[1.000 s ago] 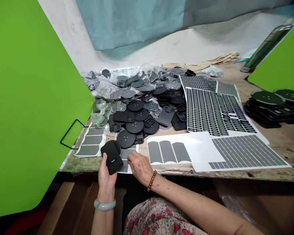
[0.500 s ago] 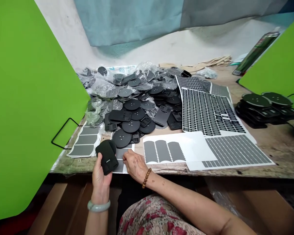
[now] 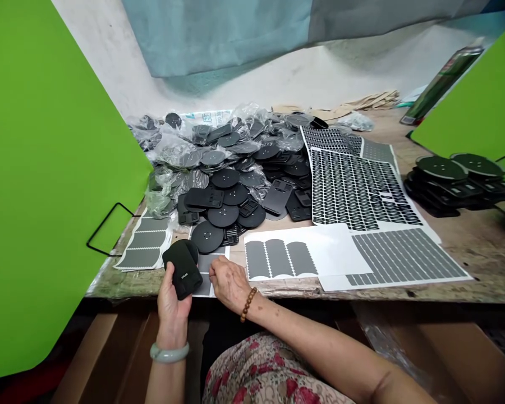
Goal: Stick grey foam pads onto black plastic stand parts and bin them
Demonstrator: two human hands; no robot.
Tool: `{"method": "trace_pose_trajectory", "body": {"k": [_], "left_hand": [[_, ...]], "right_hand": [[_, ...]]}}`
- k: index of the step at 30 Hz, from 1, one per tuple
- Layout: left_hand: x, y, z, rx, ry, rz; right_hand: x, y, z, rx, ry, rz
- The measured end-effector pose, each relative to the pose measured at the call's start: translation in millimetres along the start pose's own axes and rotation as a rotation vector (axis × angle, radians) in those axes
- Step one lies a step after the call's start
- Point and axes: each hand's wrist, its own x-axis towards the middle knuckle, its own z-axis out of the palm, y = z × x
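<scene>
My left hand (image 3: 173,300) is wrapped round a black phone stand (image 3: 182,269), a flat rounded plate with small light lettering and a round base behind it. Just to the right, my right hand (image 3: 230,283) has its fingers curled and pressed together over a sheet of grey stickers (image 3: 206,266). What those fingers hold, if anything, is hidden. Beyond both hands lies a heap of black stands with round bases (image 3: 224,215), some of them in clear plastic bags. Right of my right hand is a white sheet with several grey stickers (image 3: 281,259).
At left a stack of grey sticker sheets (image 3: 145,241) lies beside a green panel (image 3: 46,196) and its black wire foot (image 3: 105,230). Sheets of small black labels (image 3: 353,191) cover the middle right. Stacked stands (image 3: 450,185) and a spray can (image 3: 444,84) are farther right.
Hardly anything differs. Both hands keep nearly the same place and grip, and the whole view has shifted slightly.
</scene>
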Motion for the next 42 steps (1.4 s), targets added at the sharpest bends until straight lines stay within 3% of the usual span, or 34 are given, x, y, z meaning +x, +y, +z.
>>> {"method": "trace_pose_trajectory", "body": {"k": [6, 10, 14, 20, 24, 29, 35, 42], "left_hand": [[3, -1, -2.5, 0.012, 0.003, -0.008], [5, -1, -3.8, 0.016, 0.005, -0.002], [5, -1, -3.3, 0.025, -0.010, -0.004], [-1, 1, 0.4, 0.077, -0.047, 0.015], [-22, -2, 10.4, 0.281, -0.192, 0.051], [-57, -22, 26.9, 0.406, -0.395, -0.035], [-81, -51, 35.5, 0.432, -0.482, -0.118], [-90, -70, 36.0, 0.440, -0.432, -0.116]], "right_hand": [[-5, -1, 4, -0.005, 0.054, -0.031], [-17, -4, -3, 0.149, 0.015, -0.053], [-34, -7, -28, 0.442, -0.056, -0.055], [-49, 13, -76, 0.858, -0.183, 0.173], [-56, 35, -97, 1.015, -0.043, 0.300], [-63, 44, -109, 1.101, 0.158, 0.369], [-65, 41, -109, 1.140, 0.207, 0.387], [-68, 38, -97, 1.122, 0.239, 0.438]]}}
